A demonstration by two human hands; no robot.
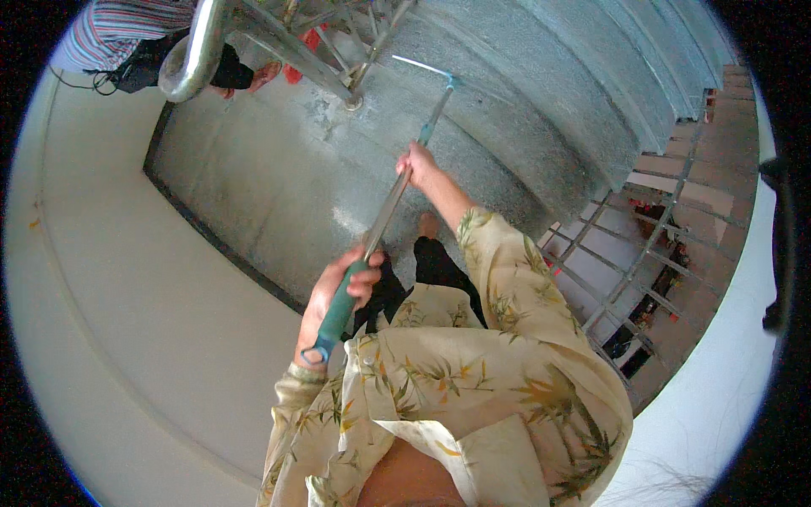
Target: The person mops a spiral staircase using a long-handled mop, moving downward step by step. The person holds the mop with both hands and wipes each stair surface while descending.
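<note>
A long-handled floor wiper or mop [393, 206] slants across the view, gripped in both of my hands. My left hand [345, 282] wraps around its green grip [339, 310], close to the blue hanging loop at the near end. Farther up the metal pole, just below a green joint, my right hand [418, 165] is closed. At the far end a blue connector [450, 80] carries a thin, pale crossbar head [419, 64], by the grey stone steps. Whether the head touches the surface, I cannot tell. One of my bare feet [428, 225] shows below the pole.
Curved steps [570, 82] spread across the upper right. A metal railing [304, 57] stands on the grey landing [253, 184], with a shiny rounded handrail [193, 63]. Beyond it is another person in striped clothing [136, 25]. A white wall [127, 253] borders the left, a barred grille [640, 266] the right.
</note>
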